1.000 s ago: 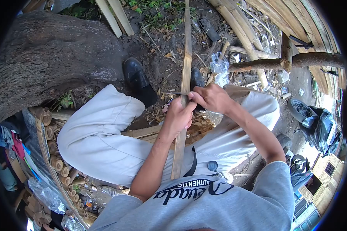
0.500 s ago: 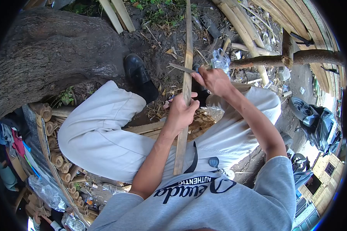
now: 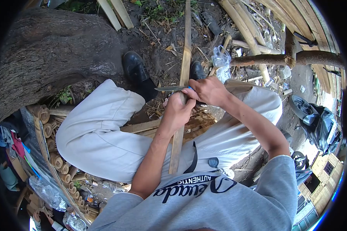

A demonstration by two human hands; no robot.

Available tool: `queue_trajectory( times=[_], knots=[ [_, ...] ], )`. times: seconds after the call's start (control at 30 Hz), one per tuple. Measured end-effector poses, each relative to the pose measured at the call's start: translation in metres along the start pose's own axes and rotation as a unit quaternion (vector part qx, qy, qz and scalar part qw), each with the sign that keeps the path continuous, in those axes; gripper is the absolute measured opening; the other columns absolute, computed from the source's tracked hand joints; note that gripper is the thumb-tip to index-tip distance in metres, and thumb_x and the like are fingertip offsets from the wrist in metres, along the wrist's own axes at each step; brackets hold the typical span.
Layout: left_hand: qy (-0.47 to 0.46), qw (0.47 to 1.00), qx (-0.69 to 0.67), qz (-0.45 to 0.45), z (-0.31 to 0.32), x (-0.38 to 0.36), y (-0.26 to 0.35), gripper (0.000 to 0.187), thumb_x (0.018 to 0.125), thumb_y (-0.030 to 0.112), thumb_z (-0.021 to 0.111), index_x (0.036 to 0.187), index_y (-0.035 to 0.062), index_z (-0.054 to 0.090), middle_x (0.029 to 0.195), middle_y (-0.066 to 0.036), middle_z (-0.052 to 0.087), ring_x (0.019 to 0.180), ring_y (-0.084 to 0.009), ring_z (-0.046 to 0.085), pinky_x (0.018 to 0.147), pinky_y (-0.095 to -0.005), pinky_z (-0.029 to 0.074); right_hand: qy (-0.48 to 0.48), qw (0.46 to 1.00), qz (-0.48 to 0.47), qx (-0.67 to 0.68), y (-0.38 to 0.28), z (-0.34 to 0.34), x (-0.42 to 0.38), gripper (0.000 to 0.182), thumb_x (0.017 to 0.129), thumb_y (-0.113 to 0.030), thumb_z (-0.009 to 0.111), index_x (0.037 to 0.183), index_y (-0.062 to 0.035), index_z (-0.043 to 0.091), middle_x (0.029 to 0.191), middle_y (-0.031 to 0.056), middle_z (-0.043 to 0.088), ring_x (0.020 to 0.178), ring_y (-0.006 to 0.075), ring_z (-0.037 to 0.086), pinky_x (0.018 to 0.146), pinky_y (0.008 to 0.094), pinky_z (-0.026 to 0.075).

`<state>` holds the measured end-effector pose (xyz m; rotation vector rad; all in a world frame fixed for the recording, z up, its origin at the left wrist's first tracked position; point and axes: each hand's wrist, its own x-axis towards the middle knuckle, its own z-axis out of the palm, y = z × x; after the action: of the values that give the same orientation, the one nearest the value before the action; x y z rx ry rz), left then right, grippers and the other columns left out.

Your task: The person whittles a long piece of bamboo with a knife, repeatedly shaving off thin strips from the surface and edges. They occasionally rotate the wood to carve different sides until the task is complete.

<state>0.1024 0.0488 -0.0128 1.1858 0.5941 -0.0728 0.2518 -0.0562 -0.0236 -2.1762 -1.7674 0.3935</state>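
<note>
My left hand (image 3: 175, 115) is closed around a long, flat bamboo strip (image 3: 186, 63), which runs from my lap up past my feet. My right hand (image 3: 211, 91) grips a knife (image 3: 169, 88); a bit of blue shows at its handle. The blade lies across the strip just beyond my left fingers, its tip pointing left. Both hands are close together, between my knees, with the right thumb near the left hand. Part of the knife handle is hidden by my right fingers.
A thick tree trunk (image 3: 54, 57) lies at the left. Cut bamboo poles (image 3: 58, 161) are stacked at lower left. At right are a branch rail (image 3: 262, 60), a plastic bag (image 3: 221, 63) and a parked motorcycle (image 3: 316, 123). My black shoe (image 3: 135, 65) rests on the dirt.
My right hand and the knife have moved down along the strip towards my left hand. The blade has turned nearly level, and the strip's lower end has shifted slightly left.
</note>
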Motion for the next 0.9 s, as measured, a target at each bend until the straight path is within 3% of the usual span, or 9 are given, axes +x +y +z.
queue_trajectory(
  times=[0.57, 0.67, 0.73, 0.8, 0.83, 0.9],
  knots=[
    [0.006, 1.0, 0.01, -0.012, -0.002, -0.002, -0.003, 0.009, 0.099, 0.009, 0.056, 0.091, 0.007, 0.061, 0.062, 0.007, 0.043, 0.045, -0.0021, 0.04, 0.039, -0.024, 0.033, 0.034, 0.999, 0.01, -0.004, 0.002, 0.02, -0.003, 0.046, 0.101, -0.049, 0.053, 0.078, -0.0091, 0.057, 0.056, 0.0119, 0.059, 0.051, 0.0346, 0.062, 0.045, 0.0434, 0.048],
    [0.007, 0.999, 0.032, -0.032, -0.006, -0.001, -0.012, 0.01, 0.099, 0.009, 0.056, 0.101, 0.0044, 0.064, 0.064, 0.007, 0.044, 0.046, -0.0025, 0.041, 0.039, -0.0244, 0.034, 0.032, 0.999, 0.005, -0.011, 0.003, 0.022, -0.003, 0.046, 0.102, -0.049, 0.051, 0.08, -0.0089, 0.057, 0.055, 0.0122, 0.058, 0.05, 0.0357, 0.061, 0.045, 0.0436, 0.048],
    [0.036, 0.998, 0.046, -0.019, -0.003, -0.003, -0.014, 0.023, 0.099, 0.008, 0.056, 0.118, -0.0012, 0.063, 0.065, 0.006, 0.044, 0.046, -0.0029, 0.041, 0.039, -0.0242, 0.034, 0.021, 0.999, -0.001, -0.025, 0.019, 0.025, -0.001, 0.044, 0.102, -0.047, 0.051, 0.081, -0.0088, 0.055, 0.055, 0.0123, 0.056, 0.049, 0.0362, 0.059, 0.046, 0.0439, 0.046],
    [0.039, 0.998, 0.04, -0.032, 0.005, -0.006, -0.01, 0.028, 0.099, 0.008, 0.055, 0.124, -0.0038, 0.06, 0.065, 0.005, 0.045, 0.047, -0.0031, 0.042, 0.039, -0.0242, 0.035, 0.006, 0.981, 0.187, -0.06, 0.065, 0.027, 0.008, 0.046, 0.104, -0.048, 0.047, 0.083, -0.0086, 0.057, 0.052, 0.0139, 0.054, 0.049, 0.0389, 0.058, 0.046, 0.0453, 0.046],
    [0.04, 0.998, 0.035, -0.044, 0.006, -0.005, -0.006, 0.035, 0.099, 0.007, 0.055, 0.131, -0.0065, 0.056, 0.066, 0.005, 0.045, 0.047, -0.0033, 0.042, 0.04, -0.0243, 0.035, 0.011, 0.98, 0.189, -0.061, 0.083, 0.028, 0.011, 0.046, 0.104, -0.048, 0.047, 0.083, -0.0086, 0.057, 0.052, 0.0139, 0.054, 0.049, 0.0389, 0.058, 0.046, 0.0453, 0.046],
    [0.046, 0.996, 0.023, -0.07, 0.003, -0.005, -0.001, 0.033, 0.096, 0.009, 0.058, 0.125, -0.0069, 0.059, 0.067, 0.002, 0.053, 0.052, -0.0047, 0.048, 0.047, -0.025, 0.04, 0.018, 0.984, 0.144, -0.098, 0.102, 0.025, 0.009, 0.046, 0.106, -0.047, 0.044, 0.085, -0.0079, 0.058, 0.049, 0.0152, 0.051, 0.048, 0.0407, 0.056, 0.047, 0.0475, 0.047]
  ],
)
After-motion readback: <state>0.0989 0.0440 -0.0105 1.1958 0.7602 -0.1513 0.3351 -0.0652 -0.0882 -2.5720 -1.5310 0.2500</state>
